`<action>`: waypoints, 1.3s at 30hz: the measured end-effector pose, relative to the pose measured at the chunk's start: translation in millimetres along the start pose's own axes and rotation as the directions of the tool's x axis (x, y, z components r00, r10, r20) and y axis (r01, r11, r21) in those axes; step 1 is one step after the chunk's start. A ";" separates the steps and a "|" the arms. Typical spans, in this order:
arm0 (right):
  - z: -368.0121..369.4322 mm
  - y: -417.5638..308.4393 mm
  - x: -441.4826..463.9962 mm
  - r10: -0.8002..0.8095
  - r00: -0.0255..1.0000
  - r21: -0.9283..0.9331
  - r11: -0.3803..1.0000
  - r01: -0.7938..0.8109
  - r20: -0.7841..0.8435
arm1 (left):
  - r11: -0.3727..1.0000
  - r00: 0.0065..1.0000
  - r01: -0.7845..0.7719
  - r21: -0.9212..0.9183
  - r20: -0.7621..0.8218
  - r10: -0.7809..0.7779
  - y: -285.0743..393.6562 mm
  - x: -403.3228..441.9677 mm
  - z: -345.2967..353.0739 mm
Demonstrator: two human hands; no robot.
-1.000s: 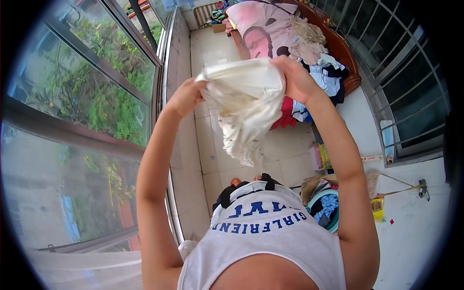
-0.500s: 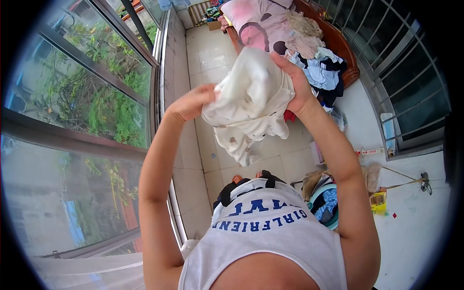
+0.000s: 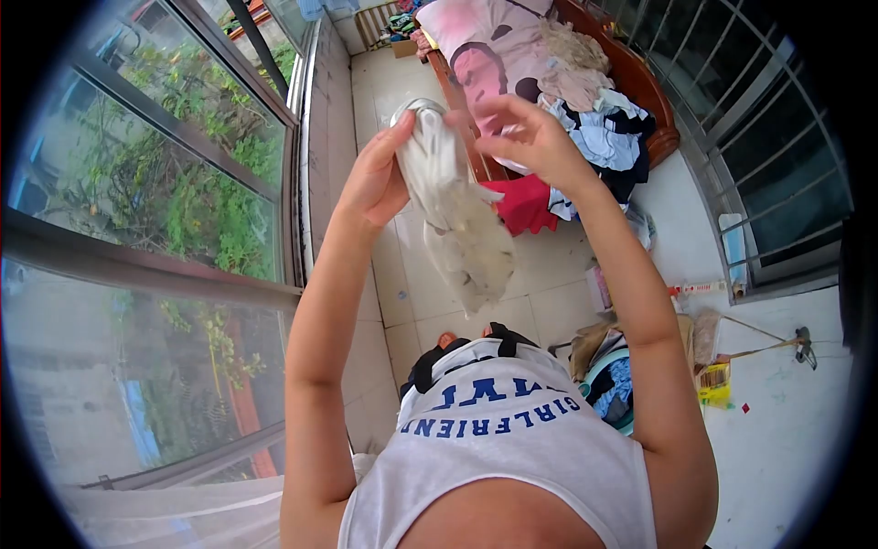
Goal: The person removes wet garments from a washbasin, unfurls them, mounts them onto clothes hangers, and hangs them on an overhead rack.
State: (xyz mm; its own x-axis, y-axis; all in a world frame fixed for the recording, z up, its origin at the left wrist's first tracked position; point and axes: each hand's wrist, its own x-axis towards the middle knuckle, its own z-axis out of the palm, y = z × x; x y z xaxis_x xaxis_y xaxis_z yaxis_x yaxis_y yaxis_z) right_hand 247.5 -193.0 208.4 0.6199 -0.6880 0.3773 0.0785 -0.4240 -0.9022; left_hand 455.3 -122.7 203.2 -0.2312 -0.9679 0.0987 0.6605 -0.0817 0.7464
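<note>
A white cloth hangs gathered in a narrow bunch over the tiled floor, its lower end loose and blurred. My left hand grips its upper left side, thumb near the top. Just right of the cloth is my right hand, its fingers spread and slightly curled, with nothing held between them. Beyond that hand, a red cloth hangs at the end of the bed, near a pile of light blue and dark clothes.
Windows line the left side. A wooden-framed bed with pink bedding stands ahead. At the lower right, a teal basin holds blue and dark clothes. A barred window is on the right.
The white cloth was spread between both hands and now hangs bunched from my left hand. My right hand has let go of it and moved off to the right side.
</note>
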 end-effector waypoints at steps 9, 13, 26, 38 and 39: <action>3.2 15.5 2.5 0.030 0.993 -0.172 0.984 -0.049 -0.115 | 0.921 0.934 0.135 0.365 -0.357 0.005 7.7 -5.3 -18.5; 3.3 -28.2 8.0 0.166 0.975 0.134 0.980 -0.147 -0.146 | 0.574 0.946 0.187 0.797 -0.304 0.113 -22.1 -16.0 -40.5; -39.8 24.5 16.1 -0.288 0.908 -0.712 0.702 -0.015 -0.304 | 0.941 0.849 0.333 0.067 -0.456 -0.268 -39.0 -6.8 -23.0; 105.5 157.2 -27.2 0.261 0.939 -0.479 0.868 -0.128 0.223 | 0.933 0.867 0.343 0.108 -0.418 -0.271 -46.6 2.5 16.9; 110.8 165.0 -33.4 0.244 0.948 -0.488 0.865 -0.117 0.206 | 0.933 0.855 0.358 0.044 -0.416 -0.309 -42.4 -2.7 19.9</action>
State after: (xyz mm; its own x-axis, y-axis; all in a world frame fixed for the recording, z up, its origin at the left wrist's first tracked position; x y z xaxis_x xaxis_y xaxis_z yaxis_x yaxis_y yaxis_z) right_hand 326.3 -174.7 23.8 0.7674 -0.6342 0.0942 -0.3855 -0.5737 -0.7227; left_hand 413.7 -111.9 184.4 -0.1049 -0.9014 -0.4200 0.5017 -0.4126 0.7603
